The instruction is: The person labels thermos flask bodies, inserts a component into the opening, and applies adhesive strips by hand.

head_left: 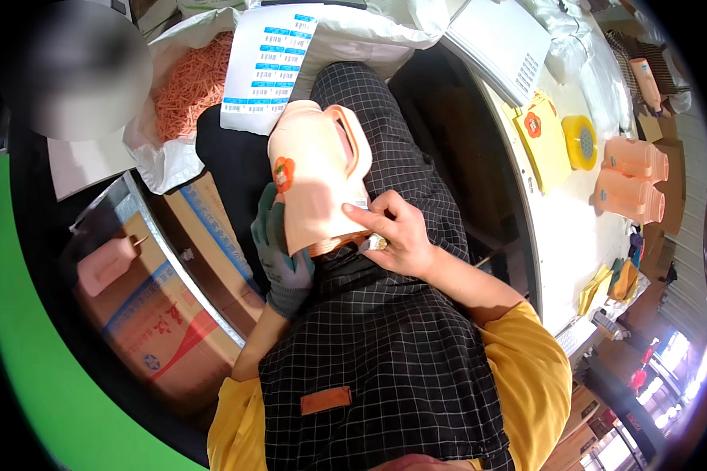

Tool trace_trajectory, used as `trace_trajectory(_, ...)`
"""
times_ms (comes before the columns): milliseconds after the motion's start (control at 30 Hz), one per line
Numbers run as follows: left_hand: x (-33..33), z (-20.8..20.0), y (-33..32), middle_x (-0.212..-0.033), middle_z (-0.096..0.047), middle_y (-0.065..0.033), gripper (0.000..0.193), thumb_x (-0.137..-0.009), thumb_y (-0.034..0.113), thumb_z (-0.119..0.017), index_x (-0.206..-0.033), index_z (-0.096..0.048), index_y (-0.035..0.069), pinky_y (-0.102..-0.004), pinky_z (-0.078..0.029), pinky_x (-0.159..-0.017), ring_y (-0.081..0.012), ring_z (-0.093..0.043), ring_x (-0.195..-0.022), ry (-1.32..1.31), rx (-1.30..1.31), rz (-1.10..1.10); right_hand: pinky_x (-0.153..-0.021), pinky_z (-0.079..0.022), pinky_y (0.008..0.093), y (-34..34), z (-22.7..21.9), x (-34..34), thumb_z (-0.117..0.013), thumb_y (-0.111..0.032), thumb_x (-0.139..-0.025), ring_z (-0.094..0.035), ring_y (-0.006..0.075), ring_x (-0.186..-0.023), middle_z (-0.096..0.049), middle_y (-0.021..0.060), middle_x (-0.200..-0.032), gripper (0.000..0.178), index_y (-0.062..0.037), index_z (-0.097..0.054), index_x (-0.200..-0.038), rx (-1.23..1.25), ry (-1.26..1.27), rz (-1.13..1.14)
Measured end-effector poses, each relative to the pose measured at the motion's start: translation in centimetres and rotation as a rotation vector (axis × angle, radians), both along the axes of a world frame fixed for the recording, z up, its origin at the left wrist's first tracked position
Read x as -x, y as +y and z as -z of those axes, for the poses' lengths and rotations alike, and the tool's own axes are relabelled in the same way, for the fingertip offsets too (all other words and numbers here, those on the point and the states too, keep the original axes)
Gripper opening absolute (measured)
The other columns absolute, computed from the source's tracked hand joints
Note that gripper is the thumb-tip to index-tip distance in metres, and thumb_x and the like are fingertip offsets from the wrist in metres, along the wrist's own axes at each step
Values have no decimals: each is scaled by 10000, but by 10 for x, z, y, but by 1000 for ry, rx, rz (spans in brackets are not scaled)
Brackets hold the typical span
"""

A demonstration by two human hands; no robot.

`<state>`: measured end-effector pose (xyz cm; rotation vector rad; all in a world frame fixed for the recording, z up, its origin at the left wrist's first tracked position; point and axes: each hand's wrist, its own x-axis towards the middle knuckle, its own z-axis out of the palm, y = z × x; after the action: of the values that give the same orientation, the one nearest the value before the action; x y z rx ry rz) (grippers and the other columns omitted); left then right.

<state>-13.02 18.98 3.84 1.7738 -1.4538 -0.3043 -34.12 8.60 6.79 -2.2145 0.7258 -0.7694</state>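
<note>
a peach jug (318, 184) sits over your lap (424, 180), seemingly for steadiness: gloved left hand (281, 251) bracing its side, bare right hand (404, 239) pressing a fingertip near its neck; whether either grips, you cannot tell. beyond, a label sheet (267, 67).

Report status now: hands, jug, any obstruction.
Gloved left hand against peach jug; bare right hand touching its near end. Jug over the lap, handle to the right. Label sheet just beyond; no obstruction visible.

The gloved left hand (281, 250) holds a peach jug (316, 177), which the bare right hand (401, 237) touches. By the counter's (559, 243) left edge, yellow packets (543, 149) lie beside tape (573, 144).
</note>
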Motion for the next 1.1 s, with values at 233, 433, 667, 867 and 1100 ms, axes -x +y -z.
trace_trajectory(233, 4, -11, -2, -1544, -502, -323, 557, -1068, 289, -591, -1514, -488, -29, -522, -458, -1119, -473, -562, -1338, -54, 105, 182, -812, -535, 310, -15, -16, 26, -876, -164, -818, -601, 145, -892, -608, 60, -991, 589, -9, -650, -1339, -412, -303, 227)
trace_trajectory(433, 13, -35, -17, -1473, -561, -286, 494, -1046, 246, -642, -1518, -521, 161, -627, -486, -1027, -499, -583, -1278, -345, 420, 483, -617, -465, 243, -70, -47, 78, -770, -176, -938, -558, 88, -694, -618, 13, -853, 261, -17, -629, -1089, -1104, -609, 170)
trace_trajectory(667, 76, -52, -67, -1585, -415, -283, 858, -845, 131, -827, -1579, -392, 40, -537, -498, -1089, -460, -506, -1386, -167, 279, 732, -789, -502, 260, -4, -74, 221, -697, 2, -980, -611, 111, -881, -653, 51, -1005, 267, 20, -629, -1238, 345, -367, 1203)
trace_trajectory(867, 91, -39, -61, -1529, -506, -266, 769, -879, 184, -785, -1542, -435, 9, -532, -497, -1080, -467, -568, -1320, -85, 155, 794, -868, -541, 394, -14, -4, 364, -703, -118, -950, -685, 278, -951, -692, 142, -1016, 249, 3, -617, -1150, 463, -106, 1663)
trace_trajectory(1100, 94, -37, -72, -1530, -529, -251, 731, -866, 117, -791, -1516, -476, 3, -514, -479, -1117, -435, -570, -1334, -80, -1, 710, -991, -526, 480, -130, -9, 455, -734, -276, -931, -672, 412, -1143, -701, 220, -1191, 461, 2, -630, -1283, 358, 181, 1947)
